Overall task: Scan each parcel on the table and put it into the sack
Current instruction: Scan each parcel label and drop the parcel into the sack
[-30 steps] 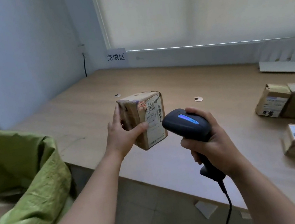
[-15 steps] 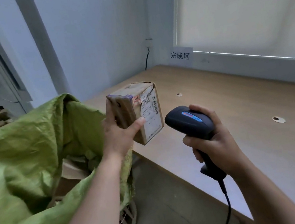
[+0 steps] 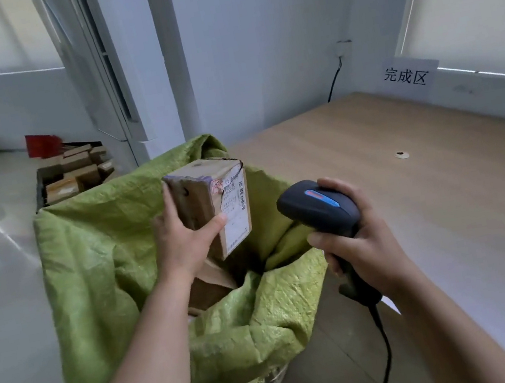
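Parcel (image 3: 209, 205), small brown carton with a white shipping label on its right face, is being held upright in the left hand (image 3: 181, 237), thumb pinching the front, fingers wrapping the far side. It is hanging right above the open mouth of the green woven sack (image 3: 96, 252), not inside yet. Right hand (image 3: 360, 246) is gripping the black corded scanner (image 3: 318, 210) by its handle, nose pointing left toward the label, just beside the parcel but not touching. Brown cartons (image 3: 210, 283) are showing inside the sack under the parcel. Desk (image 3: 446, 190) is sitting to the right, sack mouth near its edge.

Likely step: dropping the parcel in. Risks, as a guess: sack rim is folding and sagging on the near right side, so a release too far right could be catching the rim and tipping the parcel onto the floor. Scanner cable (image 3: 386, 353) is dangling by the sack and could be snagging. Whether the scan registered cannot be told.
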The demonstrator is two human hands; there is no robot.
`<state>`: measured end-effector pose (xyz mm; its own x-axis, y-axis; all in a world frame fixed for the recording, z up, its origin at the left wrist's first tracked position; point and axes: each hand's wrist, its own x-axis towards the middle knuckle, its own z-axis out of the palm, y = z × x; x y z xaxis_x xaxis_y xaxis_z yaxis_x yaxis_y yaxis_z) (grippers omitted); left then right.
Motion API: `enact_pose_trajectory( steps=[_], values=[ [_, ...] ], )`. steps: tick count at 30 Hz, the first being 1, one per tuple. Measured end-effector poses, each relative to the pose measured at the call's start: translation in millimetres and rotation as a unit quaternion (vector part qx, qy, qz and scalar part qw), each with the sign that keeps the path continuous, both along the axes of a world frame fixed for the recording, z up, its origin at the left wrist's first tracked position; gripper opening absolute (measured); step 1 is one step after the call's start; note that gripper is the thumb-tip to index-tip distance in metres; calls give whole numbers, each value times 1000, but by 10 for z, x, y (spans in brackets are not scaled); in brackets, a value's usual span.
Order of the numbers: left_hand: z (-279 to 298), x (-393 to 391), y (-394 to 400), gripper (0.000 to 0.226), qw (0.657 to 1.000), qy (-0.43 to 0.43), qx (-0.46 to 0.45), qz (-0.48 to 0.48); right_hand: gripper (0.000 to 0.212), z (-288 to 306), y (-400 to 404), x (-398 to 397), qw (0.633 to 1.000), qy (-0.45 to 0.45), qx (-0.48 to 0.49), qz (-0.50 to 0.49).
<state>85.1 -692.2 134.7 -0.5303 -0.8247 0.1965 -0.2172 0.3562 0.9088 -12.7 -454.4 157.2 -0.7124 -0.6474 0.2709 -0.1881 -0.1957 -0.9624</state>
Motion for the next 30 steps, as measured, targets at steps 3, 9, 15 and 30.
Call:
enact_pose_trajectory(
  steps=[3, 9, 15, 30],
  values=[
    [-17, 139, -242, 109, 997, -48, -24, 57, 67, -34, -279, 21, 1000, 1, -8, 24],
    [-49, 284, -593, 96, 967, -149, -72, 195, 68, -101, -580, 6, 999, -2, 1, 53],
    [-2, 188, -540, 88, 976, -121, -84, 161, 68, -159, -552, -41, 999, -1, 10, 43],
    [44, -796, 1130, 57, 960, -72, -122, -241, 64, -110, 943, -128, 990, -17, 61, -129]
  ],
)
